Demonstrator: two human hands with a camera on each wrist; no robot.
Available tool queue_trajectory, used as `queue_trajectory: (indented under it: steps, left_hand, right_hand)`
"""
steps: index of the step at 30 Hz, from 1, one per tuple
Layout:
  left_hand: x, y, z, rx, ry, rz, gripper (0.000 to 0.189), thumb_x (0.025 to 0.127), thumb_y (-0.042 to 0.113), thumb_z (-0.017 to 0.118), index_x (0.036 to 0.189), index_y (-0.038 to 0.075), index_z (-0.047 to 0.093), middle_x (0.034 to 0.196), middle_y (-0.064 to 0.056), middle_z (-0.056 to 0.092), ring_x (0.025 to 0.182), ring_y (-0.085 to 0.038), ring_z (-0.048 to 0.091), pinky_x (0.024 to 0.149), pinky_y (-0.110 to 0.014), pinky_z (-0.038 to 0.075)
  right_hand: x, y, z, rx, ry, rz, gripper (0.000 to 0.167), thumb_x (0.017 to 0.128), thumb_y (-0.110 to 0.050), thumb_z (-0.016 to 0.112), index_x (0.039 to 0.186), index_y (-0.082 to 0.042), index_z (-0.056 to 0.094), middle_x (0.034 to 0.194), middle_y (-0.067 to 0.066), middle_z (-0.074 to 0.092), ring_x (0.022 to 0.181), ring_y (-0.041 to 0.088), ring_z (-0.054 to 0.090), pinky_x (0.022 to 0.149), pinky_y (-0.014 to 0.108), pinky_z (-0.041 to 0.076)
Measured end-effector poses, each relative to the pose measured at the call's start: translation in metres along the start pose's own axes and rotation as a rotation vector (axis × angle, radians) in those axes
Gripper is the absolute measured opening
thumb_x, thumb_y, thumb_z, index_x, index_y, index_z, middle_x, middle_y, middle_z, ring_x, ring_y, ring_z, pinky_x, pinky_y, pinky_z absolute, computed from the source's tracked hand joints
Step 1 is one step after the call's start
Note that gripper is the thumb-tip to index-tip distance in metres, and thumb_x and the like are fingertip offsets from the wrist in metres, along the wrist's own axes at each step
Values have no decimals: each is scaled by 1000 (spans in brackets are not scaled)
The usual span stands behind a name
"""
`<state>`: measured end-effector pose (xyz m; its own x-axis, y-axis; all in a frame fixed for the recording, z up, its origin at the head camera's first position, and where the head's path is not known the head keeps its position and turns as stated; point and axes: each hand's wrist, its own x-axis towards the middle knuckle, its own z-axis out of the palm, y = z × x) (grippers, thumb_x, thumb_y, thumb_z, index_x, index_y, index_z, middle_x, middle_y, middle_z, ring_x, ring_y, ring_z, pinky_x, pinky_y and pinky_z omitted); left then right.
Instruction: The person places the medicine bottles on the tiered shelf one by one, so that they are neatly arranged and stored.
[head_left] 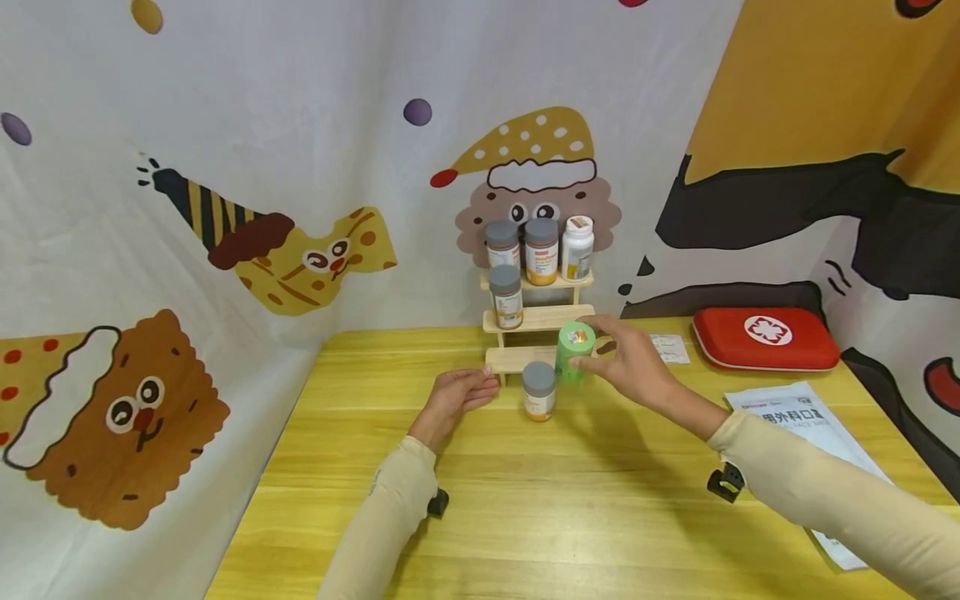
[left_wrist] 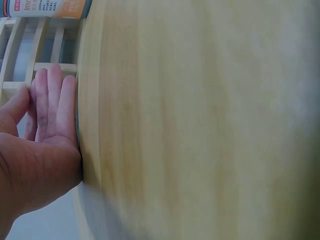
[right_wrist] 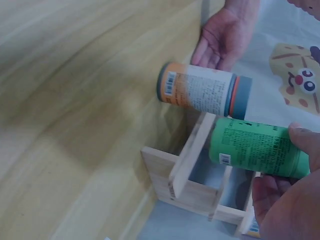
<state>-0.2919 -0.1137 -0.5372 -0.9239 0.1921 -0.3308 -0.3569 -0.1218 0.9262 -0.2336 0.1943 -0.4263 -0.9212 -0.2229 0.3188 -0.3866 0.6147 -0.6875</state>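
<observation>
My right hand point(head_left: 633, 367) grips a green bottle point(head_left: 572, 354) between thumb and fingers, at the right end of the lowest step of a small wooden tiered rack point(head_left: 540, 318). Whether its base touches that step, I cannot tell. A grey-lidded bottle point(head_left: 539, 392) with an orange and white label stands upright on the table just in front of the rack. My left hand point(head_left: 456, 400) touches the rack's left front corner, its fingers point(left_wrist: 53, 100) straight and the thumb by the wooden side. Another grey-lidded bottle point(head_left: 507, 297) occupies the left of the middle step.
On the top step stand two grey-lidded bottles point(head_left: 542, 252) and a white bottle point(head_left: 577, 249). A red zip case point(head_left: 767, 338), a printed paper slip point(head_left: 670, 348) and a pale blue mask packet point(head_left: 806, 429) lie to the right on the wooden table point(head_left: 525, 517). A patterned curtain point(head_left: 360, 108) hangs behind.
</observation>
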Motion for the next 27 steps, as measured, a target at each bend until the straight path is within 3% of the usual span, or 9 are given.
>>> queue_trajectory:
  steps: [11,17,22,27]
  left_hand:
    - [0,1,1,-10,1,-3,37,101,21,74,127,-6,70,104,-12,82,96,-20,81,93,-38,67]
    - [2,3,4,0,-10,8,39,101,23,75,128,-5,70,113,-18,80,97,-20,81,94,-38,67]
    - [0,2,0,12,15,4,39,101,23,75,128,-4,69,113,-17,80,97,-20,81,94,-37,67]
    - [-1,0,0,23,-1,9,38,102,23,74,127,-5,70,109,-13,81,96,-19,81,93,-36,67]
  right_hand:
    - [20,-5,5,60,116,-60,62,93,-17,85,147,-6,57,131,13,66,116,28,63,93,53,60]
    - [36,-5,7,95,186,-48,63,92,-11,85,148,-8,57,132,15,63,118,30,62,93,51,60]
    - [48,-5,16,124,196,-37,64,91,-10,85,148,-7,56,133,16,62,119,30,62,94,49,61]
    - [57,-3,24,104,218,-37,65,89,-10,86,147,-5,57,132,16,64,119,32,62,91,48,59]
